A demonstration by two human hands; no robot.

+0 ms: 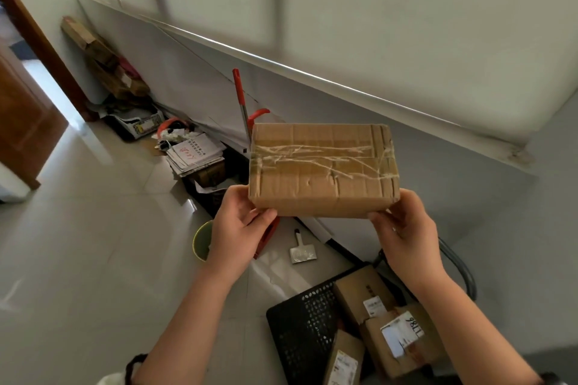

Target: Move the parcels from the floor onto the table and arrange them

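A brown cardboard parcel point(322, 166) crossed with clear tape is held up in the air at mid frame. My left hand point(237, 228) grips its near left corner, thumb on the front face. My right hand point(406, 228) grips its near right corner. Down on the floor at the lower right, three more cardboard parcels point(362, 297) point(403, 341) point(344, 359) with white labels lie in a black perforated basket point(300, 322). The table is not clearly in view.
A white slanted ledge point(312, 72) runs along the wall behind the parcel. On the floor lie a red-handled stick point(239, 94), a stack of papers point(197, 153), a green bucket point(201, 241), a small scraper point(301, 251) and cardboard clutter point(106, 62) by a wooden door point(25, 122).
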